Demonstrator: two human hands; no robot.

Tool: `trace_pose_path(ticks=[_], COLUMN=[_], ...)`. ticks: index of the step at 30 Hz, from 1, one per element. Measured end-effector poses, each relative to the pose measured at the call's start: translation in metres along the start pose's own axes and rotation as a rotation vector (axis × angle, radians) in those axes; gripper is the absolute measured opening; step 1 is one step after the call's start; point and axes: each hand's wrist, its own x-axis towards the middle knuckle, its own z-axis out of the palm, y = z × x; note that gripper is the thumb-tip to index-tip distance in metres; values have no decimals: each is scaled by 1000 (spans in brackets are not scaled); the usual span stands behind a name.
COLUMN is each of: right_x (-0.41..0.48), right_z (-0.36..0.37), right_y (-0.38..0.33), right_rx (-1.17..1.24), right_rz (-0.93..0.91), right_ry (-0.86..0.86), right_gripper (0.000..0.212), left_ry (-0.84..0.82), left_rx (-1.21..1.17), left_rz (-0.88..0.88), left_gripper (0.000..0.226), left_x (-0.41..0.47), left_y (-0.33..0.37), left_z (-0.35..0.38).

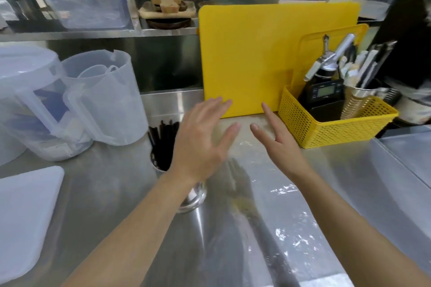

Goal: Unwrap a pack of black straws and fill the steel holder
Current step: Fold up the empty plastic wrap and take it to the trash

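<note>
A steel holder [193, 200] stands on the steel counter, mostly hidden behind my left forearm. Black straws [163, 144] stick up out of it, leaning to the left. My left hand [203, 137] hovers above and just right of the holder, fingers spread, holding nothing. My right hand [277, 144] is beside it, palm facing left, fingers apart and empty. A crumpled clear plastic wrapper [286, 223] lies flat on the counter below my right forearm.
A yellow cutting board [268, 53] leans against the back. At right stands a yellow basket [335, 133] with tools and a steel cup. Two clear plastic jugs [93, 100] stand at left, a white lid [25, 214] at the near left.
</note>
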Motion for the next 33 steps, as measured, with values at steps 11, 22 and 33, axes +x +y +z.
trace_pose_path(ticks=[11,22,33], right_x=[-19,-9,-18], right_z=[-72,-87,-130], right_y=[160,176,185], right_rx=[-429,-108,523], right_rz=[486,693,683], right_ry=[-7,-346,-493], right_gripper=[75,20,28], left_ry=[-410,-167,-572], left_rx=[238,-288,-661], left_rz=[-657,-1355,-1284], left_gripper=[67,26,20], left_x=[-62,-59,-74], left_y=[-27,-36,-30], left_z=[145,137,109])
